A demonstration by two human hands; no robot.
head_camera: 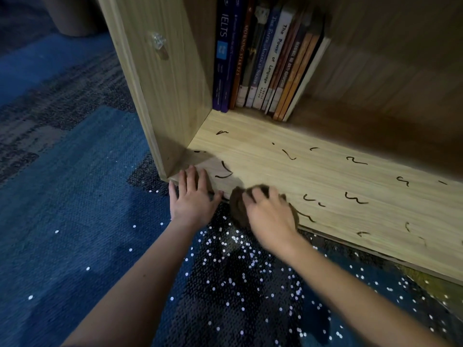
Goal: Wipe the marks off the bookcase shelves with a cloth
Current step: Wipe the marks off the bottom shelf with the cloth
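The bottom shelf [325,176] of a light wooden bookcase carries several black scribbled marks [355,198]. My right hand [270,219] grips a bunched brown cloth [236,205] and presses it on the shelf's front edge, blurred by motion. My left hand [193,196] lies flat with straight fingers on the shelf's front left corner, next to a curved mark [225,171].
A row of books [265,61] stands upright at the back left of the shelf. The bookcase side panel [155,78] rises on the left. Blue patterned carpet [75,196] with many white specks lies in front.
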